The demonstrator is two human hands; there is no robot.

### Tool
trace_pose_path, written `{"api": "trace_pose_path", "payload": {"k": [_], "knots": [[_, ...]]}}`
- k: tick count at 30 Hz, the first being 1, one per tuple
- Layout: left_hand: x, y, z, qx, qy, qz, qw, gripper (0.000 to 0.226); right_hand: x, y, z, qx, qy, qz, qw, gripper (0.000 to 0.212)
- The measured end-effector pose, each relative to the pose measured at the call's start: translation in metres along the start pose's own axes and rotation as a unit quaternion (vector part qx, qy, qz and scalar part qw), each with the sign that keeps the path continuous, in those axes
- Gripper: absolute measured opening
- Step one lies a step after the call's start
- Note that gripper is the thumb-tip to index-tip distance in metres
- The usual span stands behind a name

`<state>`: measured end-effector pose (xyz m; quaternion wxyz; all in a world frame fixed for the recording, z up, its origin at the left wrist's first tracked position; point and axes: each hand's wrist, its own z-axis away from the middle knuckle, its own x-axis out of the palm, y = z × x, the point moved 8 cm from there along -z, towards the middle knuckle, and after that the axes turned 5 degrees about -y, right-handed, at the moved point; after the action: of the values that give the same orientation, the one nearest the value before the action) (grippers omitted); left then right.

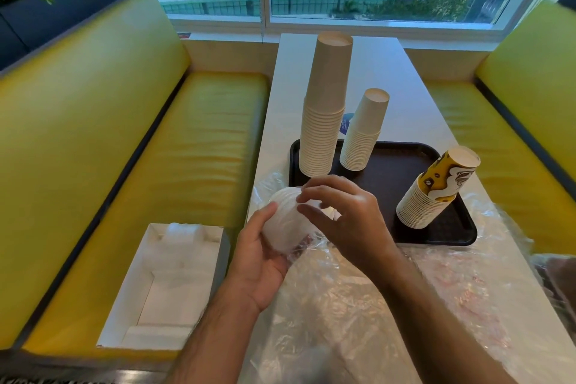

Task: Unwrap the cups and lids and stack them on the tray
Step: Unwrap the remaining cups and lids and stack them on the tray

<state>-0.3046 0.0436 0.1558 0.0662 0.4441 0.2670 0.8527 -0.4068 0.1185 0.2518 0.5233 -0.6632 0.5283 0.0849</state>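
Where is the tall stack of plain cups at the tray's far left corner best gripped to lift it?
Probably low on the tall stack of plain cups, around the band of nested rims, coming from the left side. The smaller cup stack stands close on its right, and the column is tall and upside down, so a grip high up might lift off only the top cups.

The right hand (338, 215) covers the near-left corner of the tray (448, 237) and the far end of the stack of lids (285, 221), so the lid count cannot be told — the stack's ribs blur together. Behind the tray, a blue round sticker (346, 123) shows only as a sliver between the tall cup stack (325, 106) and the shorter one (364, 131); its print is too small to read. The clear wrap (358, 305) near the tray runs off the lower edge.
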Motion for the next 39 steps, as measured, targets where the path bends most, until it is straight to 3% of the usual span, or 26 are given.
{"api": "trace_pose_path", "payload": {"k": [4,7,13,16,18,22,29,34,39], "knots": [[-0.005,0.003,-0.001,0.002,0.013,-0.019,1.000,0.059,0.001,0.002,-0.003,0.006,-0.056,0.016,0.998,0.015],[-0.007,0.007,0.000,0.017,0.024,-0.029,0.999,0.059,-0.003,0.005,-0.007,0.017,-0.080,0.011,0.997,0.023],[-0.011,0.007,-0.001,0.017,0.044,-0.004,0.999,0.055,-0.024,0.000,-0.007,-0.002,-0.029,-0.015,0.999,0.017],[-0.005,0.006,-0.001,-0.004,0.027,0.012,1.000,0.051,-0.006,-0.002,0.003,0.004,-0.127,0.003,0.992,0.017],[-0.004,0.007,-0.003,-0.013,0.021,0.022,0.999,0.054,0.010,0.003,0.012,0.024,-0.202,0.007,0.979,0.030],[-0.001,0.010,-0.003,-0.010,0.014,0.022,1.000,0.051,0.023,0.012,0.018,0.064,-0.240,0.010,0.969,0.037],[0.005,0.007,-0.001,-0.020,0.011,0.039,0.999,0.048,0.024,0.018,0.015,0.086,-0.211,0.027,0.973,0.036],[0.005,0.007,-0.002,-0.016,0.009,0.032,0.999,0.051,0.022,0.031,0.016,0.116,-0.210,0.016,0.971,0.054],[0.005,0.005,-0.006,-0.018,0.001,0.043,0.999,0.056,0.000,0.051,0.011,0.144,-0.123,-0.060,0.980,0.055]]}}
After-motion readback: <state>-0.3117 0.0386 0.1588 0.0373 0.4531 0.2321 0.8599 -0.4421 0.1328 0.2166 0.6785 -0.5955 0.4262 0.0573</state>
